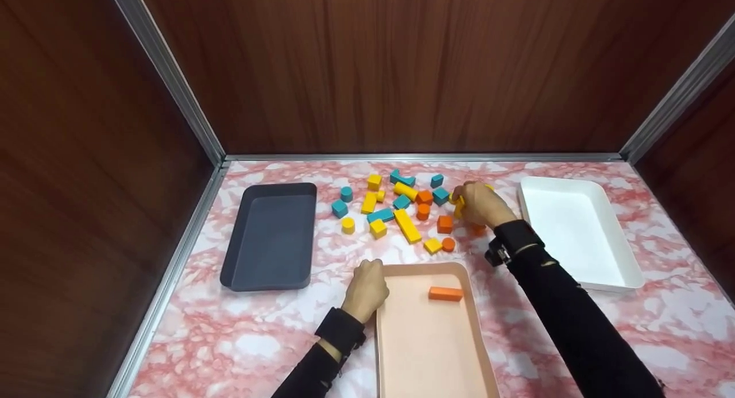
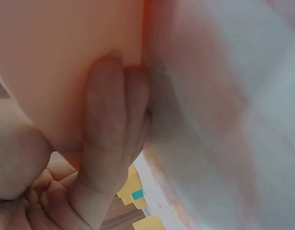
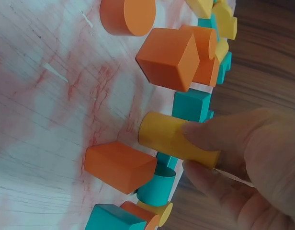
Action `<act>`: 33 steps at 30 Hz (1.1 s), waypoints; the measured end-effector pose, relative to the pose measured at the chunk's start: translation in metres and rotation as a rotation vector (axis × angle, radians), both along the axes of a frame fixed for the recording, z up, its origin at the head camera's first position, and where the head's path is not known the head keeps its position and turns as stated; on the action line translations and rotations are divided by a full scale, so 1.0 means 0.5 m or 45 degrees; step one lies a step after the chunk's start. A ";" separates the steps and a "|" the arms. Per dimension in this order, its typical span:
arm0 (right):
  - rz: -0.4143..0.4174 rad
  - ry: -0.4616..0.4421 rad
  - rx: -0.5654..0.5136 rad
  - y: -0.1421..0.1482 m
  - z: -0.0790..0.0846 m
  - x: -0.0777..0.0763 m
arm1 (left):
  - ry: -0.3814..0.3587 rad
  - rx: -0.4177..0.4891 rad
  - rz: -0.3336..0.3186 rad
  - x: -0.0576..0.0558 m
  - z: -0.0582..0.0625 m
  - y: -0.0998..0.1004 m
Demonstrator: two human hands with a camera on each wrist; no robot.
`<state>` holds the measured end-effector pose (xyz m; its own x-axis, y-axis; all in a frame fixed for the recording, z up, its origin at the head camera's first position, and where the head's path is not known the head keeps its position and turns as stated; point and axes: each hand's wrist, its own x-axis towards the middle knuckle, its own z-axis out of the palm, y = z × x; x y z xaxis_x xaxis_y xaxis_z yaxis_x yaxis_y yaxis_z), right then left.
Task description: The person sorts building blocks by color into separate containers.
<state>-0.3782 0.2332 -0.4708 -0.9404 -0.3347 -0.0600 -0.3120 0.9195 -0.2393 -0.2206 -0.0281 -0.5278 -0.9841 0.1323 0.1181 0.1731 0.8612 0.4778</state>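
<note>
Held, right: one yellow cylinder, smooth and solid-coloured [image 3: 159,135], pinched between thumb and fingers of the right hand [image 1: 483,204] at the right side of the block group; whether its lower end is clear of the table I cannot tell from my feeds.

Held, left: the peach, plastic-looking rectangular tray [image 1: 425,346], its wall gripped at the far left corner by the curled fingers of the left hand [image 1: 366,290].

Placed: one orange rectangular bar [image 1: 445,294], lying inside the peach tray near its far right corner. It is the only block I count in that tray.

Loose: mixed blocks on the pink-and-white marbled table [image 1: 195,323], among them a teal cube [image 1: 340,208], a long yellow bar [image 1: 407,226], an orange cube [image 1: 445,224] and an upright orange cylinder [image 1: 423,212].

Flanking: a dark grey rectangular tray [image 1: 270,243] on the left, a white rectangular tray [image 1: 580,237] on the right.

Progress, my judgement: early; one block trayed, one in hand, the bulk left on the table.
</note>
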 end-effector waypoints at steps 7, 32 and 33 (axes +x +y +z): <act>0.034 0.047 -0.030 0.005 0.002 0.000 | -0.004 -0.001 0.012 -0.001 -0.001 0.003; -0.061 0.110 -0.197 0.020 0.050 0.030 | -0.011 0.004 0.026 0.003 -0.002 0.001; -0.066 0.125 -0.200 0.020 0.055 0.033 | -0.006 0.008 0.024 0.002 -0.002 0.001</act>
<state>-0.3619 0.2430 -0.4431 -0.9554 -0.2838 0.0817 -0.2941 0.8887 -0.3517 -0.2195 -0.0277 -0.5288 -0.9870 0.1129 0.1144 0.1546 0.8614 0.4838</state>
